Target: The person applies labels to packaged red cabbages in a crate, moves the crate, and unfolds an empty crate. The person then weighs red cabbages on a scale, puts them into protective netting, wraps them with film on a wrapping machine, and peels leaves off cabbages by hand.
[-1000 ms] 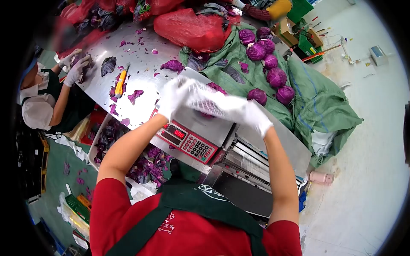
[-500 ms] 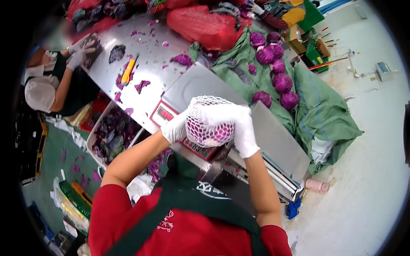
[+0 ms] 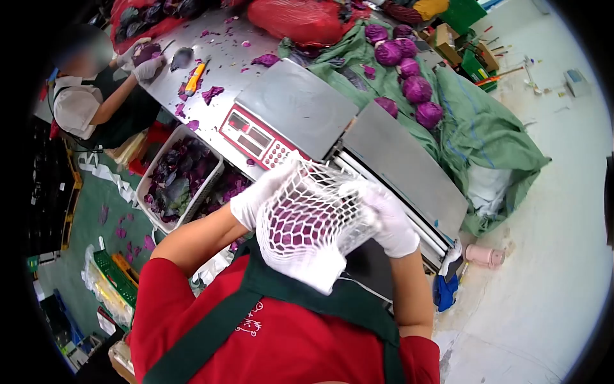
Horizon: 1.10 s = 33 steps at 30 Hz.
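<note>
A white foam net (image 3: 320, 211) covers a purple cabbage (image 3: 289, 232), which shows through its mesh just in front of my chest. My gloved left hand (image 3: 263, 195) grips the net and cabbage from the left, its fingers partly behind the mesh. On the other side, my gloved right hand (image 3: 389, 219) pinches the stretched edge of the net. A thick white end of the net (image 3: 323, 269) hangs toward my apron. Just beyond my hands is a scale with a red-framed panel (image 3: 259, 137) and a bare metal plate (image 3: 297, 105).
A wrapping machine (image 3: 406, 166) stands at the right. Purple cabbages (image 3: 417, 89) lie on green sacking (image 3: 473, 134). An orange-handled knife (image 3: 197, 78) and leaf scraps lie on the metal table. A crate of trimmed leaves (image 3: 182, 179) sits at left, near a co-worker handling a cabbage (image 3: 146, 54).
My hands and the netted cabbage have come back from over the scale toward my chest. My right hand has moved apart, stretching the net. The co-worker's hands now hold a cabbage.
</note>
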Each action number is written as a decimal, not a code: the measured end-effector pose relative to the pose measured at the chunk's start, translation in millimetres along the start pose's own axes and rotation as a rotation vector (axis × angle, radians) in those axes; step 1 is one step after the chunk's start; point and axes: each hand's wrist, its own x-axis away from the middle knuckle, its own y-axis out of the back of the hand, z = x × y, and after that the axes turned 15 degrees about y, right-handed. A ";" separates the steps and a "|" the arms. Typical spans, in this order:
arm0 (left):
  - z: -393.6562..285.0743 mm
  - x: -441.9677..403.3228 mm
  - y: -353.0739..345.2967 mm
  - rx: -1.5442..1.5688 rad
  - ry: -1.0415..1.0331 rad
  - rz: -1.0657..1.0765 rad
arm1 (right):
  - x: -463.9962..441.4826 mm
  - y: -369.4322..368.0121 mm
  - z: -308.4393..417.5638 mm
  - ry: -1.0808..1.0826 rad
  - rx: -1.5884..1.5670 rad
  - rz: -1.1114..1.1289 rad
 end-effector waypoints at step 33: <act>35.1 -259.6 -75.0 -1.856 -0.722 -0.016 | 120.6 196.2 82.9 0.617 1.245 -0.815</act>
